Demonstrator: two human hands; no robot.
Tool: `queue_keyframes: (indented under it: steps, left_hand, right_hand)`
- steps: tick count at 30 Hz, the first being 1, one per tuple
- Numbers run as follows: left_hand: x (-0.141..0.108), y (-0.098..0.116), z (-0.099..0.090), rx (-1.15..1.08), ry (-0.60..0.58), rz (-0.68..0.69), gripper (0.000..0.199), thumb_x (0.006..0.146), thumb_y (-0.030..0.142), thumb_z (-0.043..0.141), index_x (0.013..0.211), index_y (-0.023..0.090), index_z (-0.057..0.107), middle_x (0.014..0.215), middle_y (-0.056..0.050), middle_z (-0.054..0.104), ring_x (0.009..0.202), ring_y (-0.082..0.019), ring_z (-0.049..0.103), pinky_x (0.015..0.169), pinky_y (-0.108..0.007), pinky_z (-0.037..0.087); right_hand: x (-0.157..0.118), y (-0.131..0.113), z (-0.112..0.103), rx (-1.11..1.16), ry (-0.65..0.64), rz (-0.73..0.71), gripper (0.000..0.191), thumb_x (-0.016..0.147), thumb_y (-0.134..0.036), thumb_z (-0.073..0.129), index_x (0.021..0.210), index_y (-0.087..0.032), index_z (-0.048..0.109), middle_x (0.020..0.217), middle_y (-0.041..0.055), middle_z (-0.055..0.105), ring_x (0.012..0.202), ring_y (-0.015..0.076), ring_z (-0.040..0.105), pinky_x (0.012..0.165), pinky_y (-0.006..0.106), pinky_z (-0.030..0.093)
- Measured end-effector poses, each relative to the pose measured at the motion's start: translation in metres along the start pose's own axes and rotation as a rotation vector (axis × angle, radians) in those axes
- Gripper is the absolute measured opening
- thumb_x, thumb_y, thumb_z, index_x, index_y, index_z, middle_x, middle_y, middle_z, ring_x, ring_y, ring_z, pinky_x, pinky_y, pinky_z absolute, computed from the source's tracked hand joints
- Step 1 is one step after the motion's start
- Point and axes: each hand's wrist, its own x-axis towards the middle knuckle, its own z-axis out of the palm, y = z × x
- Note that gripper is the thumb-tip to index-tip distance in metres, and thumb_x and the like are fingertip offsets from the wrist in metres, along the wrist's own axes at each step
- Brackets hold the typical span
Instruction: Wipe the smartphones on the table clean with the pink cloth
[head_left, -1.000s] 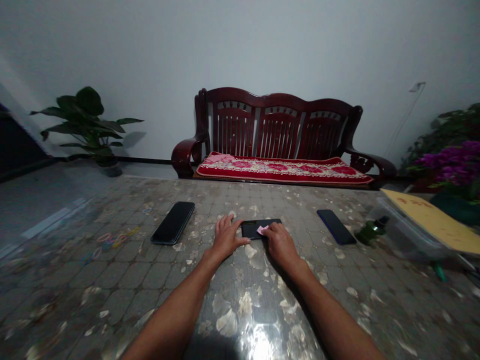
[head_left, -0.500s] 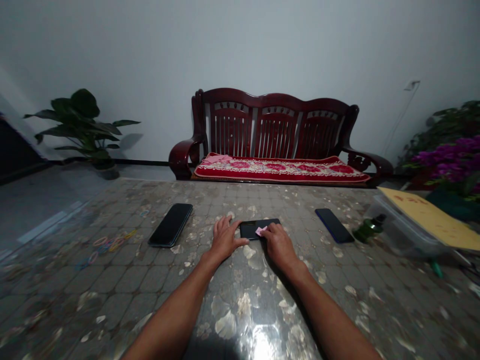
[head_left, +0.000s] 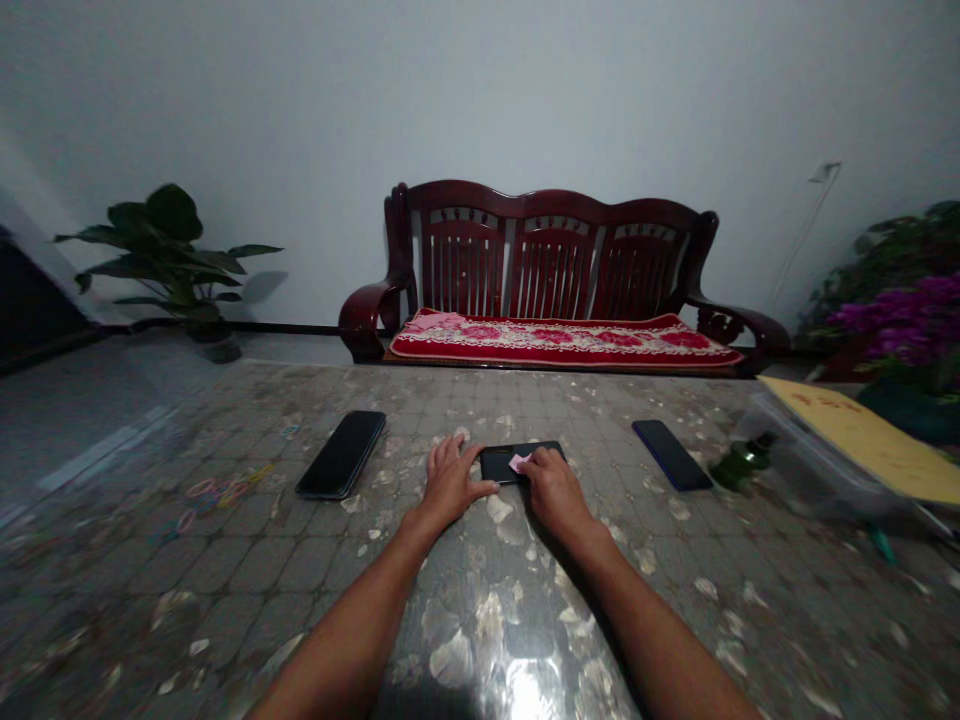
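A dark phone point(head_left: 496, 463) lies crosswise on the patterned table point(head_left: 315, 620), between my two hands. My left hand point(head_left: 452, 480) rests at its left end, fingers spread, with thumb and forefinger beside the phone's edge. Pinched in my right hand point(head_left: 551, 485) is a small pink cloth or paper point(head_left: 517, 464), which touches the phone's surface. My right hand covers part of the phone's right side. Another black phone point(head_left: 343, 455) lies to the left, and a dark blue phone point(head_left: 670, 455) lies to the right.
Coloured rubber bands point(head_left: 217, 491) lie at the left. On the right are a green bottle point(head_left: 741, 461), a clear plastic box point(head_left: 802, 465) with a yellow sheet point(head_left: 862, 430) on top, and purple flowers point(head_left: 907, 320). A wooden bench point(head_left: 555, 205) stands behind the table.
The whole view has shifted very slightly. Both hands keep nearly the same places at the phone, and the pink piece is still in my right hand.
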Motion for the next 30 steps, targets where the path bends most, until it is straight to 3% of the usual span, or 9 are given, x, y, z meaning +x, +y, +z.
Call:
queue_keyframes:
  steps: [9, 17, 25, 30]
  left_hand:
    - [0.0, -0.002, 0.002, -0.029, 0.016, 0.015, 0.072, 0.076, 0.046, 0.085, 0.14, 0.027, 0.059, 0.159, -0.015, 0.042, 0.151, -0.038, 0.031, 0.124, -0.053, 0.019]
    - [0.001, -0.007, 0.01, 0.001, 0.072, 0.043, 0.071, 0.075, 0.048, 0.084, 0.139, 0.029, 0.059, 0.156, -0.013, 0.046, 0.149, -0.038, 0.034, 0.122, -0.055, 0.022]
    - [0.001, -0.006, 0.008, 0.008, 0.065, 0.034, 0.07, 0.075, 0.048, 0.085, 0.138, 0.029, 0.06, 0.156, -0.013, 0.046, 0.149, -0.037, 0.035, 0.123, -0.053, 0.022]
    - [0.001, -0.004, 0.004, -0.004, 0.044, 0.026, 0.071, 0.075, 0.047, 0.085, 0.139, 0.028, 0.06, 0.157, -0.014, 0.045, 0.15, -0.038, 0.033, 0.123, -0.053, 0.022]
  right_hand:
    - [0.014, 0.044, -0.008, -0.077, 0.09, 0.244, 0.034, 0.099, -0.01, 0.048, 0.113, -0.018, 0.078, 0.104, 0.0126, 0.069, 0.102, 0.0235, 0.057, 0.087, 0.028, 0.038]
    - [0.017, 0.021, 0.004, 0.033, 0.066, 0.02, 0.035, 0.098, -0.011, 0.05, 0.118, -0.021, 0.076, 0.108, 0.0107, 0.069, 0.105, 0.0223, 0.057, 0.088, 0.026, 0.039]
    - [0.029, 0.053, -0.009, -0.101, 0.068, 0.191, 0.032, 0.098, -0.014, 0.049, 0.105, -0.016, 0.08, 0.103, 0.0142, 0.07, 0.099, 0.0249, 0.057, 0.083, 0.03, 0.037]
    - [0.032, 0.03, 0.0, -0.076, 0.052, 0.103, 0.033, 0.1, -0.016, 0.047, 0.111, -0.017, 0.078, 0.106, 0.0134, 0.07, 0.101, 0.0247, 0.057, 0.085, 0.029, 0.038]
